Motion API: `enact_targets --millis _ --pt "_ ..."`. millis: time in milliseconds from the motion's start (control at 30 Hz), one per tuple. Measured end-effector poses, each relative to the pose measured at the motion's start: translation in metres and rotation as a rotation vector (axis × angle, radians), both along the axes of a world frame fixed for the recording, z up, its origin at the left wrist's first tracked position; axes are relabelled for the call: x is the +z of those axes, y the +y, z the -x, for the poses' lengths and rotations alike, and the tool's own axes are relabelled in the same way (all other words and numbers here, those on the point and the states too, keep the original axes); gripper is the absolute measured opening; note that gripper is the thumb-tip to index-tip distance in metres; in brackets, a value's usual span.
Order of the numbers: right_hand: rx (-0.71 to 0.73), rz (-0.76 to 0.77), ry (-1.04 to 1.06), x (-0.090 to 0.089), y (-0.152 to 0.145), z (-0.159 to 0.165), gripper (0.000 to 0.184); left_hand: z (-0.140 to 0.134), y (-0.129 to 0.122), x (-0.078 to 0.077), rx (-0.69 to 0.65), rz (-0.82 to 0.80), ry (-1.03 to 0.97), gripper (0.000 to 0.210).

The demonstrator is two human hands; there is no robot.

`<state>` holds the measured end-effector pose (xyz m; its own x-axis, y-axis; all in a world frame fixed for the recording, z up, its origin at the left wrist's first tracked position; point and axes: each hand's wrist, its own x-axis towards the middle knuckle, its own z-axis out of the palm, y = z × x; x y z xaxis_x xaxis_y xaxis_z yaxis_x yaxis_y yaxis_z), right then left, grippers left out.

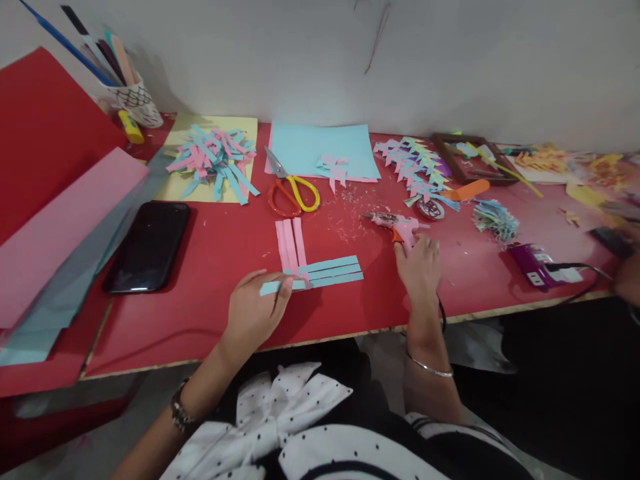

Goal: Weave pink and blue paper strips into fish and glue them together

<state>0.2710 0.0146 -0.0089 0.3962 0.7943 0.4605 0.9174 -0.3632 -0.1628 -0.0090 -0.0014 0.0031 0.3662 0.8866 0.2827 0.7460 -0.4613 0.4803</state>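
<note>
Blue paper strips (335, 268) and pink paper strips (290, 243) cross at a corner on the red table. My left hand (257, 303) is closed on the strips at that crossing, its thumb on top of a folded blue end. Over to the right, my right hand (420, 263) wraps round the handle of a pink glue gun (400, 223) with an orange trigger. The gun lies low at the tabletop, its nozzle pointing left. Scissors (293, 187) with one red and one yellow handle rest open above the pink strips.
A black phone (147, 247) lies at left beside large coloured sheets (65, 233). Behind are a pile of strips (215, 157), a blue sheet (300, 143), woven paper chains (415, 167) and a brown tray (475, 160). At right, a purple power strip (533, 263) sits near another person's blurred hand (627, 277).
</note>
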Motion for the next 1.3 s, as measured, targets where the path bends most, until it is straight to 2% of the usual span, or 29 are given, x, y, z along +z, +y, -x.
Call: enact_targets --millis 133,267,400,500,567,700,933,1300 --pt "0.006 0.099 0.072 0.0 0.001 -0.012 0.027 0.001 -0.005 0.0 0.007 0.029 -0.081 0.035" --pt "0.072 0.043 0.237 0.007 -0.012 -0.016 0.032 0.002 -0.008 0.0 0.004 0.0 -0.123 0.032" --pt "0.162 0.089 0.331 0.007 -0.037 0.003 0.044 0.003 -0.009 -0.005 -0.011 -0.034 -0.146 0.031" --pt "0.245 0.101 0.266 0.003 -0.054 0.027 0.061 0.004 -0.009 -0.006 -0.016 -0.031 -0.165 0.031" --pt "0.266 0.112 0.216 0.001 -0.059 0.04 0.066 0.004 -0.009 -0.005 -0.015 -0.016 -0.17 0.032" --pt "0.317 0.097 0.128 0.0 -0.061 0.054 0.063 0.003 -0.008 0.001 0.015 0.064 -0.177 0.034" --pt "0.416 0.064 0.037 -0.002 -0.057 0.06 0.056 0.004 -0.004 0.009 0.036 0.163 -0.098 0.041" --pt "0.43 0.118 0.026 0.001 -0.059 0.06 0.038 0.004 -0.005 0.006 0.058 0.139 -0.053 0.045"
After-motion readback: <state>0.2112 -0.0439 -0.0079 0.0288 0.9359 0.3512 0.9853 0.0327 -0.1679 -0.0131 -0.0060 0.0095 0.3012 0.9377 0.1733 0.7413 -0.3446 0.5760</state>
